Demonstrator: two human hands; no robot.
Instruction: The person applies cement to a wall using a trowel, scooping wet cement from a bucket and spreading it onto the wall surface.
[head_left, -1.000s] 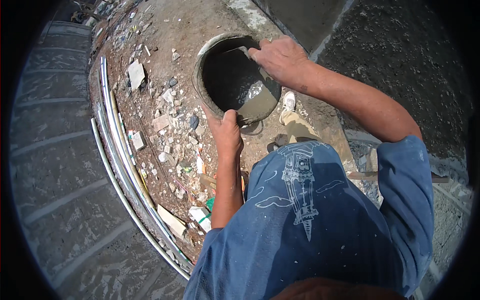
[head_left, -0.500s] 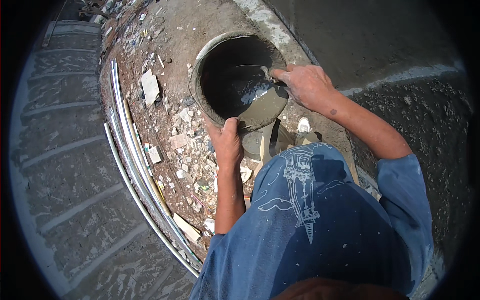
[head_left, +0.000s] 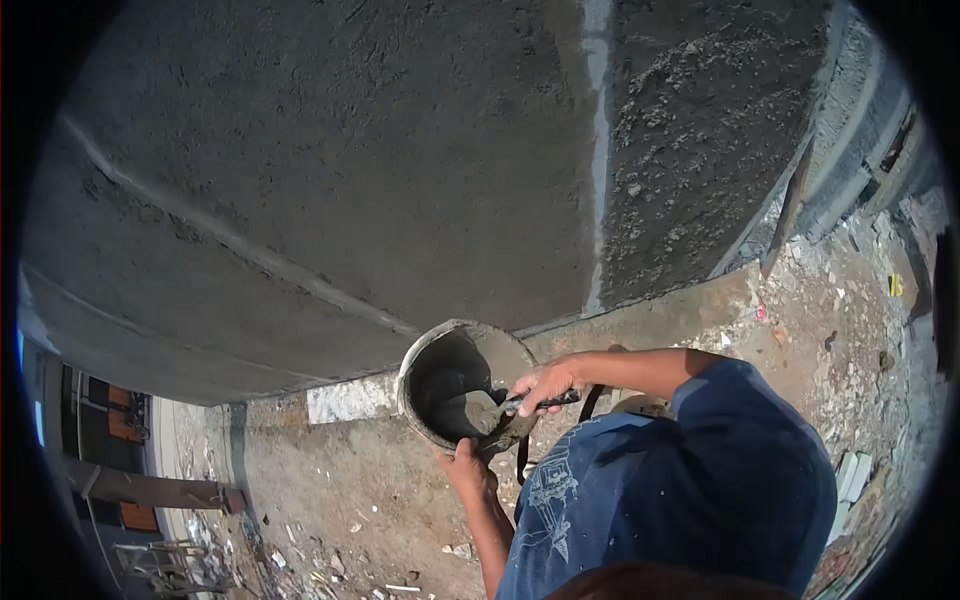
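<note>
A bucket (head_left: 447,350) caked with grey mortar is held in front of my body, its mouth facing up toward me. My left hand (head_left: 468,468) is closed on the near rim, thumb over the edge and fingers hidden beneath. In my right hand (head_left: 545,386) is a trowel (head_left: 486,411), gripped by its dark handle. The trowel's blade sits inside the bucket, smeared with grey mortar. Deep shadow hides much of the bucket's inside.
Ahead rises a large wall (head_left: 450,170) coated in dark grey mortar, with pale strips (head_left: 598,150) running across it. Its right-hand section is rougher. Rubble (head_left: 800,310) lies on the ground at the right, and scattered debris (head_left: 335,565) at the lower left.
My body has turned, so the wall now fills the upper view and the pipes on the left are gone. The bucket sits lower in view; the trowel in my right hand now shows plainly.
</note>
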